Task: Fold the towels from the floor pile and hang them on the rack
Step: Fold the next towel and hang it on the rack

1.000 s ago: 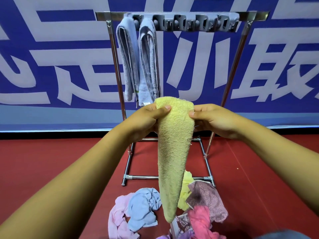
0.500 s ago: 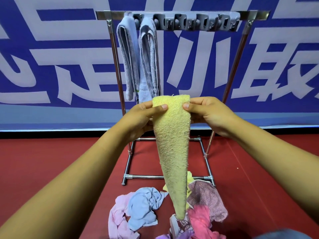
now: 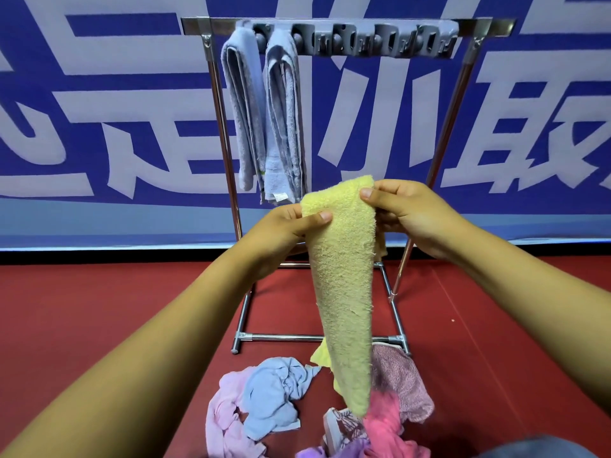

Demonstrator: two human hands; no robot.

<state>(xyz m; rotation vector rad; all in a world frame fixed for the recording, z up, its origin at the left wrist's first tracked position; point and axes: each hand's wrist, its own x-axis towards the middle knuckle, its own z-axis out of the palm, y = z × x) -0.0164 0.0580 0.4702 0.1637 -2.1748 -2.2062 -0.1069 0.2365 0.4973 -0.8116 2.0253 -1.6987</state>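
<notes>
A yellow towel [image 3: 344, 285] hangs in a long tapering fold in front of me. My left hand [image 3: 281, 233] pinches its upper left edge with the thumb on the front. My right hand [image 3: 403, 213] pinches the top right corner, held a little higher. Behind stands the metal rack [image 3: 439, 150], with two folded grey-blue towels [image 3: 264, 110] hanging from the left end of its grey clip bar [image 3: 380, 41]. On the red floor below lies the pile [image 3: 274, 398] of crumpled towels in pink, blue, yellow and mauve.
A blue and white banner wall [image 3: 99, 110] runs right behind the rack. Red floor [image 3: 99, 309] spreads to both sides of the pile. The rack's base bars [image 3: 284, 337] lie just beyond the pile.
My right hand has risen above the left, tilting the towel's top edge. The towel's top has narrowed and its tip has swung slightly right over the pile.
</notes>
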